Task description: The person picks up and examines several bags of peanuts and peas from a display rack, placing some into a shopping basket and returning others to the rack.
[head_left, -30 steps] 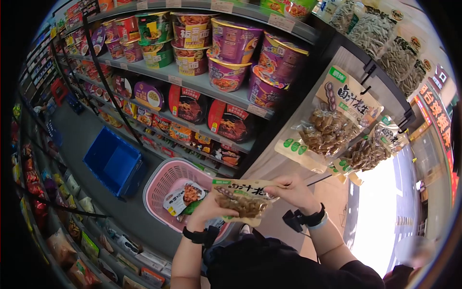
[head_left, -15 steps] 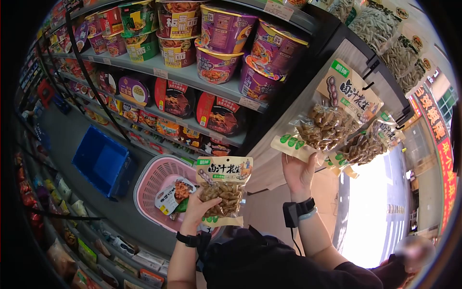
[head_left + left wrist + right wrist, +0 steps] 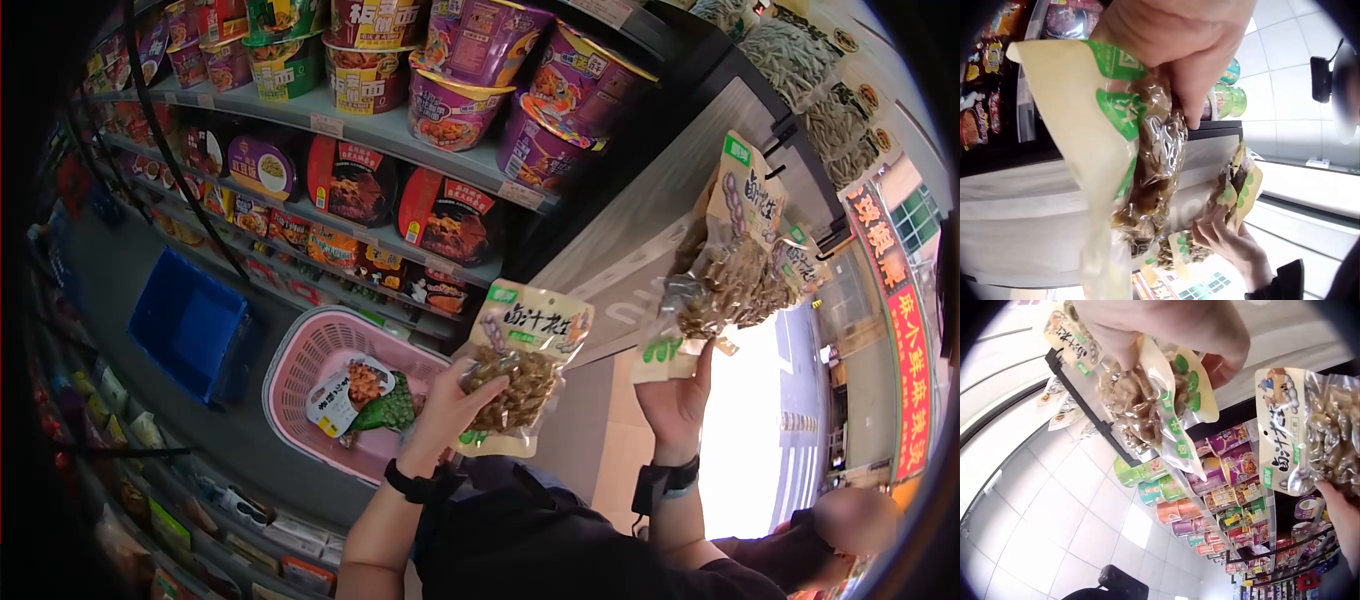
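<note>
My left hand (image 3: 447,408) grips a bag of braised peanuts (image 3: 520,375), its thumb across the front of the clear pouch. The bag has a beige header with dark lettering and is held tilted over my body's front. Raised to the right, my right hand (image 3: 672,412) holds the lower end of a matching peanut bag (image 3: 735,275) that hangs on the rack. In the right wrist view, fingers and thumb lie on either side of that hanging bag (image 3: 1138,409). Behind it hangs another peanut bag (image 3: 798,268), partly covered.
A pink basket (image 3: 283,375) below holds a white food packet (image 3: 340,400) and a green packet (image 3: 390,405). Beside it stands a blue basket (image 3: 185,325). Shelves (image 3: 385,120) of cup noodles rise ahead. Dried fish bags (image 3: 795,60) hang upper right. Another person (image 3: 790,550) is at lower right.
My right hand has left the held bag, risen to the hanging bag and turned it sideways. The left hand's bag has moved right and tilted.
</note>
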`<state>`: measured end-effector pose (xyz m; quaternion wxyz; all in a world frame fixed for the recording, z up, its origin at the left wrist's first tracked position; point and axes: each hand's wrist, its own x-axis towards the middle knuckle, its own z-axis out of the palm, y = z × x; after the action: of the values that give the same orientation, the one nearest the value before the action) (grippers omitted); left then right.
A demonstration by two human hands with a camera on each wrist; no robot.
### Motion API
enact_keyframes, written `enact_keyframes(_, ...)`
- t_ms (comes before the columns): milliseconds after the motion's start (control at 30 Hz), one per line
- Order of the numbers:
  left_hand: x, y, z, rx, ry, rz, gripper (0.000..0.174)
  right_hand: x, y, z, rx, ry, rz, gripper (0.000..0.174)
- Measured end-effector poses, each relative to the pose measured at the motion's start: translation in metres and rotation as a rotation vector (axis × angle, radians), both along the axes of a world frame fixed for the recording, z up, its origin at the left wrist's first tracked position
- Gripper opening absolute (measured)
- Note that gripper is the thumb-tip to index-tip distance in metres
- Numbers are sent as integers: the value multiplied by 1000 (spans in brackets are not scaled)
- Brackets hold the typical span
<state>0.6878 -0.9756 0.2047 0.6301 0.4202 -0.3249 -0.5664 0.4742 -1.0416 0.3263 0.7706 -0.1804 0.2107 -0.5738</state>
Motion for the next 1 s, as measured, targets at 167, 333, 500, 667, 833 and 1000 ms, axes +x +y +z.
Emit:
enact_keyframes(167, -32, -28, 28, -161, 103, -42, 25, -20, 17, 23, 62, 47, 19, 39)
enact_keyframes(333, -72, -62, 40, -182, -11, -42, 30, -21, 30, 53, 267, 139, -18, 38)
enact_keyframes(500, -82, -84, 62, -234, -92, -108, 27, -46, 30, 50, 236, -48, 142, 45)
enact_keyframes(667, -84, -97, 80, -290, -88, -80, 29, -41, 31, 53, 256, -77, 78, 45)
enact_keyframes(833, -89, -100, 76, -177, 12, -75, 29, -42, 29, 50, 241, -48, 56, 45)
enact_keyframes(1000, -104, -105, 64, -279, 11, 99, 36, -46, 26, 45, 225, -75, 112, 45)
